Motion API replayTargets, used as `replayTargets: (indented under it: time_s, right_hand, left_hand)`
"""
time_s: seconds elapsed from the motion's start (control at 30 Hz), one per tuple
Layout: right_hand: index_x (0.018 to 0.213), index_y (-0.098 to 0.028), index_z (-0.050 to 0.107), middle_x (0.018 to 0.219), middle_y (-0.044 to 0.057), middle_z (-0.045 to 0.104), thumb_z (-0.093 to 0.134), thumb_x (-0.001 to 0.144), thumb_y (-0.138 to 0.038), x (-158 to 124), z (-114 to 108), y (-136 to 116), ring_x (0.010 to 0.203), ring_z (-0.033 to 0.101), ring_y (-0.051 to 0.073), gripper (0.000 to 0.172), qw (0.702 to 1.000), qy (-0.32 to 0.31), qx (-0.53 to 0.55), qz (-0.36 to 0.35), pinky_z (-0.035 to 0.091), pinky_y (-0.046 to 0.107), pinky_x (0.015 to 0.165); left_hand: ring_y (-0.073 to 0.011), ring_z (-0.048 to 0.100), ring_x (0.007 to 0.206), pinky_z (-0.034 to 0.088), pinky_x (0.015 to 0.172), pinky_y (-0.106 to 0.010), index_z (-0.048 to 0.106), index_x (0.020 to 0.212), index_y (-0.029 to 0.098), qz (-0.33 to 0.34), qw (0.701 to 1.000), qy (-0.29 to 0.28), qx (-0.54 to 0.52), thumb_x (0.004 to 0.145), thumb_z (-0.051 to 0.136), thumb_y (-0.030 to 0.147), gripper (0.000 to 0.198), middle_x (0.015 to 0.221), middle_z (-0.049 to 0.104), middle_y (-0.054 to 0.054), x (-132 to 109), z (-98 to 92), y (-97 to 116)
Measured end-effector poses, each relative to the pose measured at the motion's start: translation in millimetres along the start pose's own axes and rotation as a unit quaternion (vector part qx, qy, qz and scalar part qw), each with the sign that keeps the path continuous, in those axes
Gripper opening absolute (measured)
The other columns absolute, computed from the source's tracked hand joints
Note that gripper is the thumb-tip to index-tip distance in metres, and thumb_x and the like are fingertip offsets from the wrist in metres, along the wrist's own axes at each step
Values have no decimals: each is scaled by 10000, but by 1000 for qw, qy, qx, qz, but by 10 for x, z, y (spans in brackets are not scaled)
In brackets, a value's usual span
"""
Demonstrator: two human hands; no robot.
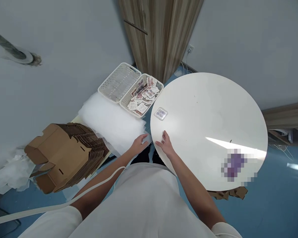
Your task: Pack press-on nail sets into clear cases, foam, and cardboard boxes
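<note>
My left hand (139,144) is held over the near right corner of a stack of white foam sheets (109,119), its fingers apart and nothing in them. Over the left edge of the round white table (208,105), my right hand (166,144) is also open and holds nothing. A small clear plastic case (161,113) with a printed card inside lies on the table, just beyond my right fingertips and apart from them. Whether either hand touches the surface below it, I cannot tell.
Beyond the foam stand a white basket (159,94) of printed cards and another basket (101,86) of clear plastic cases. Flattened brown cardboard boxes (67,148) are stacked at left. A pixelated purple patch (234,165) covers something on the table's right. A white cable (89,190) crosses my left arm.
</note>
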State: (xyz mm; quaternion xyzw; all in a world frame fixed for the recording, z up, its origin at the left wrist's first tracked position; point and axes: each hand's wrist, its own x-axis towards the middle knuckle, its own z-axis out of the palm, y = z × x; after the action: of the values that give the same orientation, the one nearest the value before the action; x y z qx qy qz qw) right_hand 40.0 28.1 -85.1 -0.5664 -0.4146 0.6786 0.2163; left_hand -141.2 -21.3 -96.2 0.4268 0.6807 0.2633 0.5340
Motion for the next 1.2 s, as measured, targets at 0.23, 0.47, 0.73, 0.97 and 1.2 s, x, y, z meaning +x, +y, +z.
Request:
replayTargets:
  time_s: [0.23,0.47,0.73,0.97,1.2]
  right_hand:
    - [1334,-289,222,1434,49,179,674,594,-354,-173,44,34,1311,187,212,869,1000,-16,-7,2,241,409,1032]
    - [1276,-258,350,1399,72,278,681,575,-386,-179,88,71,1294,237,227,786,999,28,-28,14,254,413,1022]
    - [1175,-252,466,1326,64,402,644,611,-376,-217,515,106,1238,348,244,604,996,76,-45,-29,355,407,966]
    - [1107,-254,527,1179,74,537,641,611,-380,-267,1052,101,1088,500,256,525,996,47,-67,-40,459,402,834]
    - [954,-223,585,988,81,613,614,642,-411,-253,1281,-29,850,613,215,366,998,0,-54,-29,490,378,744]
  left_hand:
    - [-205,521,1058,398,928,-376,476,1145,163,11,998,30,-48,732,534,349,456,1145,554,-111,-183,-9,-124]
    - [-196,553,986,438,871,-363,491,1130,146,28,998,19,-44,743,516,361,443,1092,572,-125,-307,-174,-70]
    - [-197,583,906,471,800,-361,520,1083,169,40,998,52,-26,692,562,379,445,1032,604,-97,-596,-702,-397]
    - [-201,586,903,472,797,-353,524,1078,161,49,993,95,-41,711,550,374,426,1037,600,-104,-861,-1046,-590]
    - [-207,598,866,471,797,-373,543,1058,159,61,990,117,-58,700,574,349,407,1022,608,-112,-836,-1175,-634]
